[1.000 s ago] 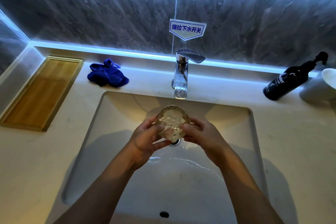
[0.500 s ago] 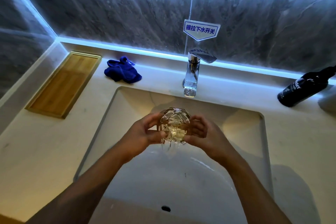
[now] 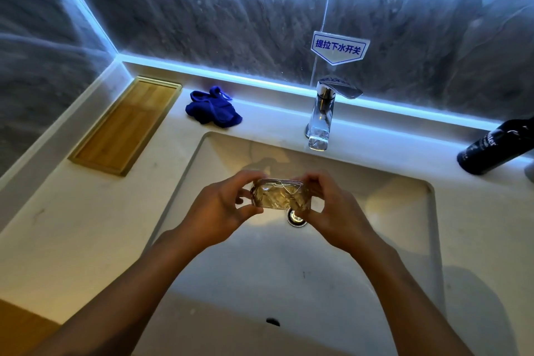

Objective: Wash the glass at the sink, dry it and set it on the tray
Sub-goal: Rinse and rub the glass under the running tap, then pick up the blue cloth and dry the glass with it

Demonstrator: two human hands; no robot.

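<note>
Both hands are holding the cut-pattern glass (image 3: 279, 196) over the sink basin (image 3: 404, 211), the left hand (image 3: 219, 208) pinching its left end between thumb and fingers and the right hand (image 3: 332, 208) clamping its right end the same way. The glass is lying on its side between them, hanging clear of the basin floor, and is sitting at 6 o'clock from the chrome faucet (image 3: 320, 118). Its walls are showing faceted ridges and an amber tint from the light below, but which end is the rim is hard to make out, and whether any water is left inside cannot be told. The drain (image 3: 296, 218) is peeking out just beneath the glass, partly covered by the right hand's fingers.

A blue cloth (image 3: 212, 108) is lying crumpled on the counter at 10 o'clock from the glass, and the wooden tray (image 3: 127, 124) is resting farther out toward 9 o'clock, against the side wall. A white sign (image 3: 339, 48) with blue characters is hanging on the marble backsplash above the faucet. At 2 o'clock a dark pump bottle (image 3: 497, 147) is being cut off by the frame edge, its label only partly readable
</note>
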